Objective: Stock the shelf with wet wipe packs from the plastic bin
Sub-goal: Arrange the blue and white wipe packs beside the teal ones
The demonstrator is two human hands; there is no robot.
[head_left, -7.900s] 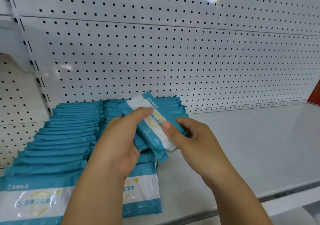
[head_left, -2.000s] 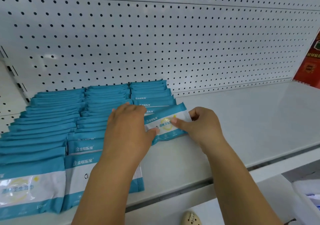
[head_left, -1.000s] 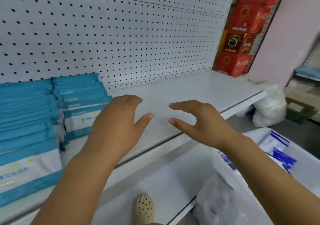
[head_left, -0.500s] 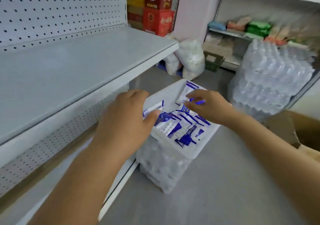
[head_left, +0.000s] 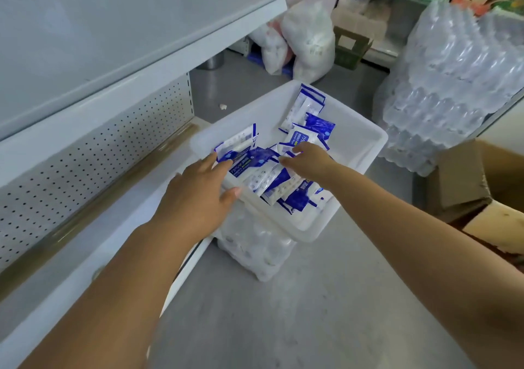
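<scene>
reaching into plastic bin (head_left: 354, 136): left hand (head_left: 198, 198) wide, right hand (head_left: 309, 160) grip indiscernible. perched on bottle pack (head_left: 255, 252); may tip if near edge pressed.

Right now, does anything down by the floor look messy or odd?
Yes. The blue-and-white packs lie jumbled at all angles in the white bin, not stacked. The bin itself sits perched on a shrink-wrapped bundle, overhanging it, rather than on the floor. The cardboard box at right has a ragged flap.
</scene>
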